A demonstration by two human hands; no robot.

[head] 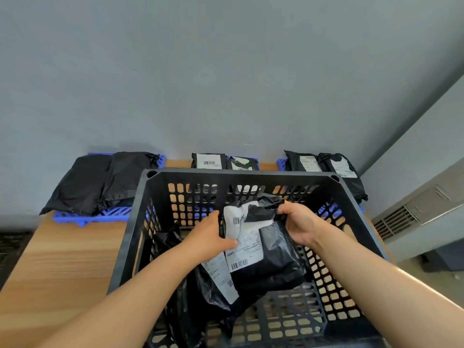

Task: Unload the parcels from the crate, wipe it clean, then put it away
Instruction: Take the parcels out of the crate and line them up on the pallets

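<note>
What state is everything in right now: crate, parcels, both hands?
crate, upright on the table, not yet empty.
held parcel, raised inside the crate, gripped by both hands.
left hand, grips the held parcel's label side.
right hand, grips its crumpled top end.
remaining parcel, lying in the crate, under the held one.
unloaded parcels, lying on blue trays by the wall.

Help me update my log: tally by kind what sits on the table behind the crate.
Black parcels: 6
Blue pallets: 3
Total: 9
</note>
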